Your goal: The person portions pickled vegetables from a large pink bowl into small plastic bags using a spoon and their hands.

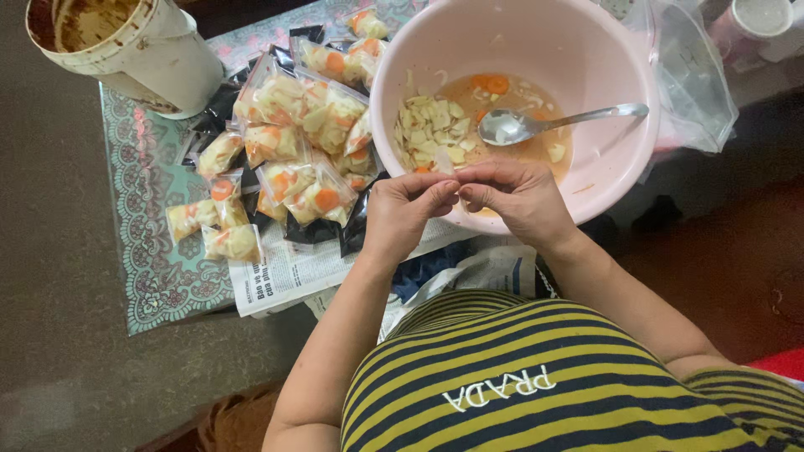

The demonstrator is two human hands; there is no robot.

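My left hand [402,213] and my right hand [519,197] meet at the near rim of a big pink basin [603,59]. Their fingertips pinch a small clear plastic bag [444,163] between them; the bag is mostly hidden by the fingers. Inside the basin lie pale vegetable slices [431,130] and carrot rounds [490,84] in orange liquid. A metal spoon [536,125] rests in the liquid with its handle pointing right.
Several small filled bags of pickled slices [289,142] are heaped left of the basin on newspaper [285,272] and a patterned mat [151,251]. A stained white bucket [134,46] stands at the far left. Clear plastic bags [691,75] lie right of the basin.
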